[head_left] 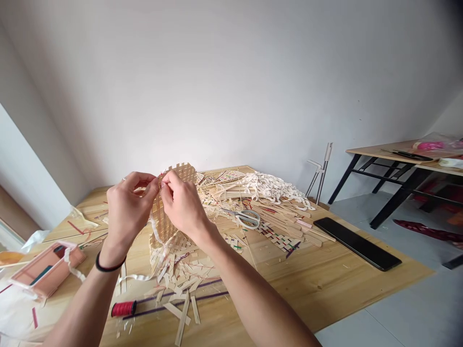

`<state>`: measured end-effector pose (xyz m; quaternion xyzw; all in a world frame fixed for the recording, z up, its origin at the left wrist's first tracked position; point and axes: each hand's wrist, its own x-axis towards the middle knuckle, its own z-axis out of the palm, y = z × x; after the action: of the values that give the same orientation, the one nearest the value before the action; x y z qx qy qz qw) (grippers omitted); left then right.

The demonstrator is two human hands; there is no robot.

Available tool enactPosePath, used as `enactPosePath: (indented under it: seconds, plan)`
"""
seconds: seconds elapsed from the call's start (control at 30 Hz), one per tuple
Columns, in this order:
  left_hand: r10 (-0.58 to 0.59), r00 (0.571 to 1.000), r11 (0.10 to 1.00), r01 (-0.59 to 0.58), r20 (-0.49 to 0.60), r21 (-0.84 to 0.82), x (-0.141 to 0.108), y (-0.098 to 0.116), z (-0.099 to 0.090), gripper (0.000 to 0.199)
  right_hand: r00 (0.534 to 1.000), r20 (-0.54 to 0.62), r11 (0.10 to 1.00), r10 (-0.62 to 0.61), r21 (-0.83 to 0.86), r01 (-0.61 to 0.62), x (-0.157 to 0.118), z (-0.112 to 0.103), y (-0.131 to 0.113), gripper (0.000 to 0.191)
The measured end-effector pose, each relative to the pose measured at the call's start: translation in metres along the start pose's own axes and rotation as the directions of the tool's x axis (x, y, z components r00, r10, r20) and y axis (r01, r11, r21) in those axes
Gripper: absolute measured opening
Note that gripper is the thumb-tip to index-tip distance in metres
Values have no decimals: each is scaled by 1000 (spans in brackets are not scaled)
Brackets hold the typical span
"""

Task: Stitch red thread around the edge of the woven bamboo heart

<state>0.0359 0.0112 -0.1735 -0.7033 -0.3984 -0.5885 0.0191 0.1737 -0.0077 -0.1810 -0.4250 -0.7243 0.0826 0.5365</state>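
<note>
My left hand [132, 207] and my right hand [181, 200] are raised with fingertips pinched close together. They meet at the left edge of a woven sheet [186, 174] of pale wooden strips, which stands tilted up at my fingers. A tiny bit of red shows by the fingertips, too small to name. My right hand covers part of the sheet. From its left side a white ribbon [155, 231] hangs down to the table. Beneath lies more pale weaving [183, 241] among loose strips. A spool of red thread [123, 309] lies near my left forearm.
Scissors [248, 219] with white handles lie amid scattered strips. Behind them is a heap of white ribbon [275, 188]. A black phone-like slab [356, 243] is near the right table edge; a pink basket [47, 270] stands left. Another table [390, 150] stands at right.
</note>
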Motion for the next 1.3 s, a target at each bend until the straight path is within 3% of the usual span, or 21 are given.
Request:
enactPosePath:
  seconds: [0.3,0.77,1.07,1.3]
  plan:
    - [149,987,987,-146,-61,63,-2,0,0,11,997,-76,983,20,186,-5,-3,6,-4,17]
    - [107,991,994,-107,-85,5,-5,5,-3,8,978,-205,961,-40,261,94,-7,17,-6,14]
    - [203,976,979,-200,-84,39,-7,14,-2,6,976,-217,950,7,306,61,-6,15,-6,10]
    - [239,958,968,-222,-160,114,-4,16,-11,8,985,-173,939,12,340,48,-9,9,-16,13]
